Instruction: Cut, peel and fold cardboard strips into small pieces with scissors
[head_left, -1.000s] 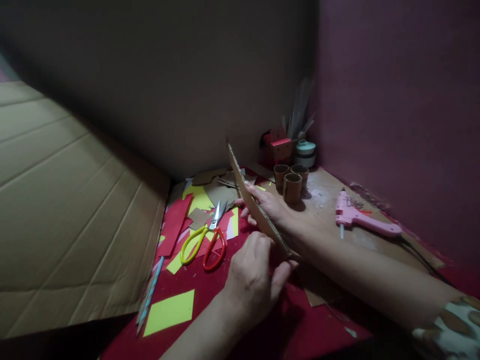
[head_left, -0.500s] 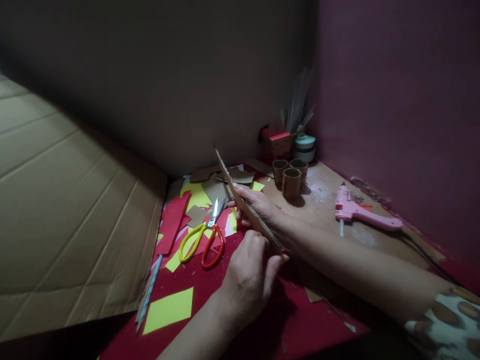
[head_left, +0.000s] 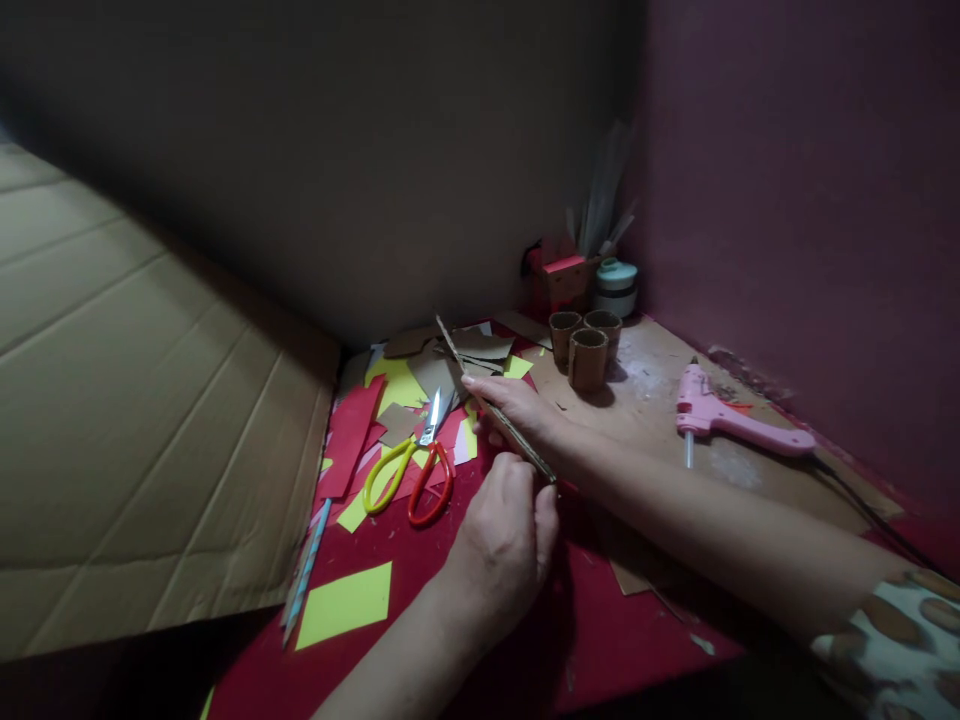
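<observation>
A piece of cardboard is tilted up over the table and seen almost edge-on, so its faces are mostly hidden. My right hand grips it from the right, thumb on its upper edge and fingers partly hidden behind it. Lower down, my left hand is closed at the near end of the cardboard, its fingertips turned out of sight. Left of both hands, scissors with one yellow and one red handle lie with their blades slightly apart on paper scraps.
Paper and cardboard scraps cover the far left of the red table. A yellow paper rectangle and a striped pencil lie nearer. Three cardboard tubes and a corded pink glue gun sit right. A large cardboard sheet slopes leftward.
The cardboard has tipped lower and its near end has drawn back from the right. My left thumb has come down closer to its fingers. The view has shifted slightly.
</observation>
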